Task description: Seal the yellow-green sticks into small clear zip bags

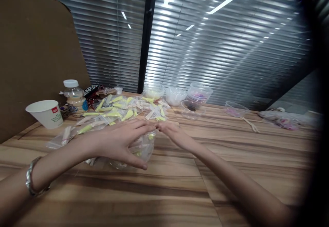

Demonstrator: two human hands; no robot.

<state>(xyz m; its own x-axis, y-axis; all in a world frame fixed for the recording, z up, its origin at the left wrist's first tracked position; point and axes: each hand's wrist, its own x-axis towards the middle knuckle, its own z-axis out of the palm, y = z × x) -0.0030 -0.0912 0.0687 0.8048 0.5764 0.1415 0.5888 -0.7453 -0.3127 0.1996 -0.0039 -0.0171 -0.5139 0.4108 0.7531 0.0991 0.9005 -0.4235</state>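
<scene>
My left hand (pixel 123 139) reaches over a pile of small clear plastic bags (pixel 118 109) with yellow and pale pieces inside. Its thumb stands apart from the stretched fingers, and I see nothing held in it. The fingertips meet or overlap my right hand (pixel 171 131) at the pile's right edge. That right hand is low over the wooden table (pixel 164 192), and its fingers are mostly hidden, so their pose is unclear. Beneath the left palm lies a larger clear bag (pixel 142 148) with some yellow in it.
On the left stand a paper cup (pixel 46 114) and a white-capped bottle (pixel 74 98) beside a brown panel (pixel 38 49). Clear bowls (pixel 199 93) line the back. Further right are a shallow clear container (pixel 236 109), pale sticks (pixel 250 124) and a plastic bag (pixel 285 119).
</scene>
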